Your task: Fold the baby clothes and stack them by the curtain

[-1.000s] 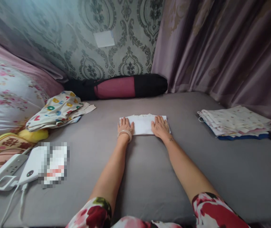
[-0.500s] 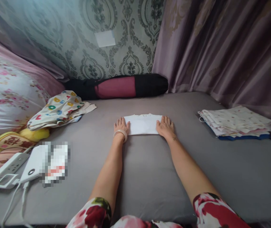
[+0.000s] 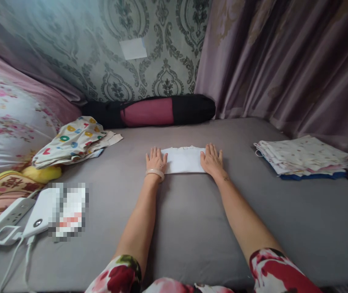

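Cloth (image 3: pixel 183 160) between open left hand (image 3: pixel 156 163) and open right hand (image 3: pixel 213 162), likely light, soft and easily creased, best held from beneath at the end beside each palm.

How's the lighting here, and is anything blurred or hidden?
Head view: soft light, with a bluish haze over the wallpaper's upper left; the folded white cloth bright, showing little texture; the fingers at its ends fairly clear; the right-hand curtain dim; blocky pixels hiding something beside the white device.
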The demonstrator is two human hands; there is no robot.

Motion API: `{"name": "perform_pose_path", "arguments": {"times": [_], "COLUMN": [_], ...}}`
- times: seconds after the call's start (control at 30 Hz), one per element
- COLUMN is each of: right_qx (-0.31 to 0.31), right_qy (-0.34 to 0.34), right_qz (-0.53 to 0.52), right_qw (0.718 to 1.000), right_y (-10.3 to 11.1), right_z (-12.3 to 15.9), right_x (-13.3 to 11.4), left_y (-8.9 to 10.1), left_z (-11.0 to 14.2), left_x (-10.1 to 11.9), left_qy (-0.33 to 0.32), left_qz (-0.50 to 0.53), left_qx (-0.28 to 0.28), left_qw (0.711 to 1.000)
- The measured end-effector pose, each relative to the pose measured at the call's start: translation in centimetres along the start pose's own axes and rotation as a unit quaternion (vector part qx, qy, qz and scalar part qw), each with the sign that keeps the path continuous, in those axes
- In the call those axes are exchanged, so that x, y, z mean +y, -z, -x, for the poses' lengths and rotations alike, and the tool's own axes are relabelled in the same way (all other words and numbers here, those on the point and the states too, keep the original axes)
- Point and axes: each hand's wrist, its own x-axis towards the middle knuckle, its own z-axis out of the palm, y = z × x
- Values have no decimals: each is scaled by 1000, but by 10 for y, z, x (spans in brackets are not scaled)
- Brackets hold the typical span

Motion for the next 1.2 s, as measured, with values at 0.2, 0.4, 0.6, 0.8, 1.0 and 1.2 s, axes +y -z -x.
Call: {"name": "perform_pose_path", "arguments": {"times": [0.2, 0.4, 0.6, 0.8, 1.0, 1.2], "right_qx": [-43, -52, -38, 3, -32, -55], "right_qy": [2, -1, 1, 34, 74, 71], "right_qz": [8, 20, 14, -14, -46, -42], "right_qw": [999, 998, 999, 999, 996, 995], "right_y": [-10, -11, -9, -1, -2, -12], "right_z": [0, 1, 1, 2, 6, 7], "right_x": [1, 0, 0, -15, -32, -32], "left_y": [-7, -10, -10, -6, -10, -17], "left_z": [2, 5, 3, 5, 11, 6], "left_x": [5, 2, 2, 9, 24, 24], "left_qy": [-32, -44, -46, -60, -140, -127], "left_qz": [-15, -31, -33, -29, -25, -19], "left_qx": [-47, -41, -45, 15, 13, -64], "left_qw": [998, 998, 997, 998, 990, 990]}}
